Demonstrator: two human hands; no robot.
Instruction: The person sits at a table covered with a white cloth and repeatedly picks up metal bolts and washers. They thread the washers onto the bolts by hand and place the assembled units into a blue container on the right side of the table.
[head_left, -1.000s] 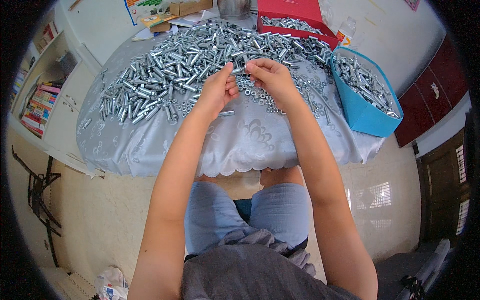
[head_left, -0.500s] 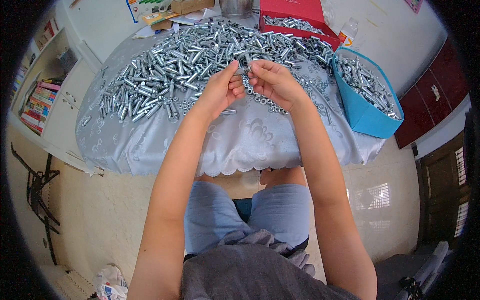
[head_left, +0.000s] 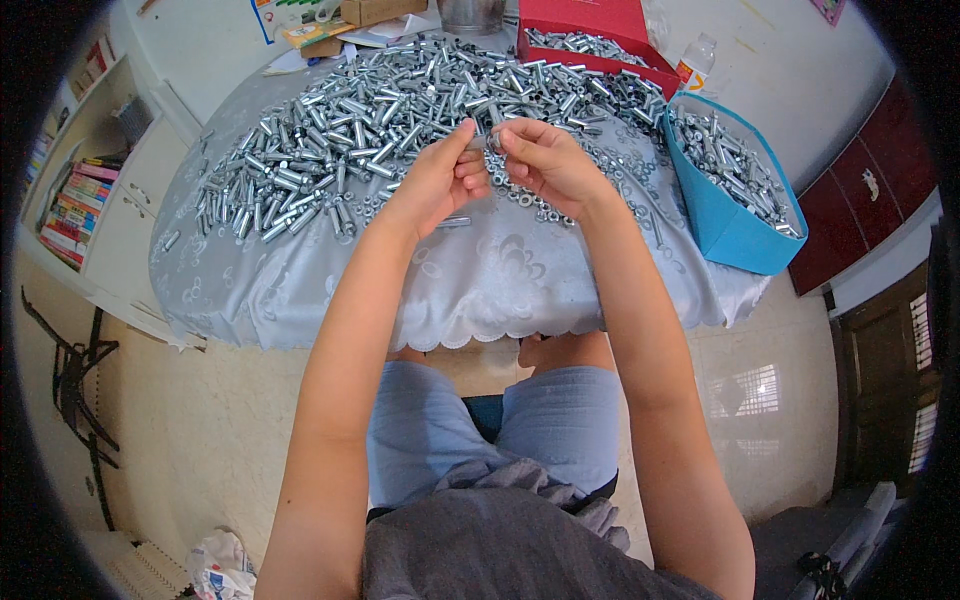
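Note:
In front of me, over the near part of the table, my left hand (head_left: 441,180) pinches a short silvery anchor bolt (head_left: 479,143) between thumb and fingers. My right hand (head_left: 548,165) has its thumb and index finger closed at the bolt's right end. A small metal piece, seemingly a nut, shows at those fingertips, partly hidden. Behind both hands spreads a large heap of loose metal bolts and sleeves (head_left: 330,140). Loose nuts (head_left: 528,200) lie just under and beside my right hand. One single bolt (head_left: 453,222) rests on the cloth below my left hand.
A pale patterned cloth (head_left: 260,290) covers the table. At the right edge stands a blue fabric bin (head_left: 745,235) full of bolts. Further back are a red box (head_left: 590,18) holding more hardware, a clear bottle (head_left: 697,62), a metal bucket (head_left: 472,14) and a cardboard box (head_left: 382,10).
Almost nothing differs. My right thumb and index finger have shifted slightly at the bolt's end; my left hand keeps its hold in the same place.

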